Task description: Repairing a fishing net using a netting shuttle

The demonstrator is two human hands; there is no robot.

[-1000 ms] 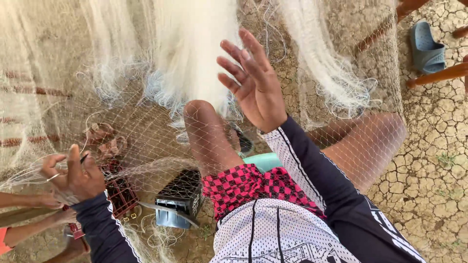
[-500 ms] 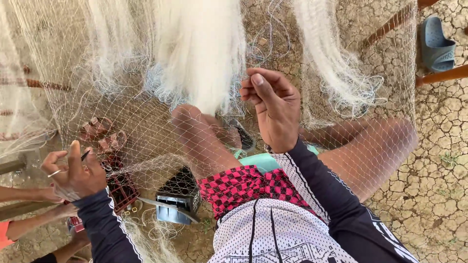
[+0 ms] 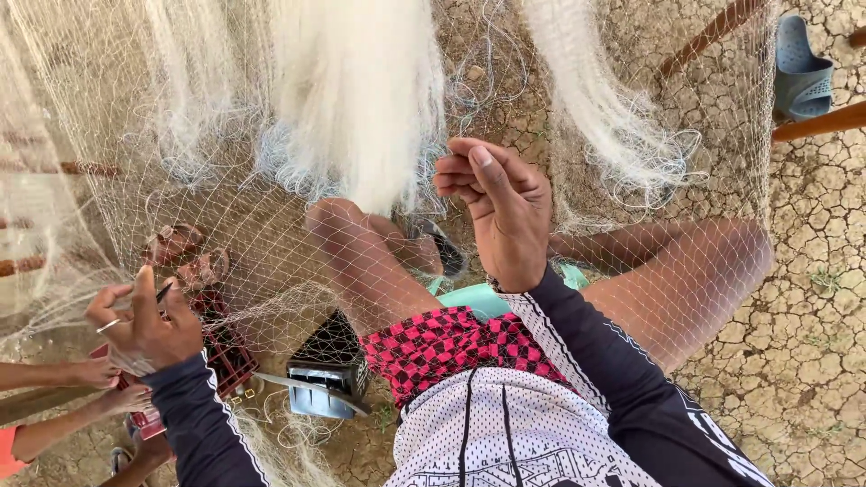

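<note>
The right hand (image 3: 501,212), at the centre of the frame, has its fingers curled in toward the thumb, nearly closed, pinching fine strands of the fishing net (image 3: 225,189); its back faces the camera and the dark-sleeved forearm runs down to the lower right. The left hand (image 3: 144,325), at the lower left, is closed around a thin dark netting needle (image 3: 163,293) with mesh gathered in its fingers, a ring on one finger, its wrist bent upward. The pale net hangs across the whole upper frame and drapes over both bare knees, with thick white bunches at the top centre. Another person's hands (image 3: 104,383) reach in from the left edge, just beside a red crate (image 3: 225,356). A blue sandal (image 3: 798,68) lies on the cracked ground at the upper right.
</note>
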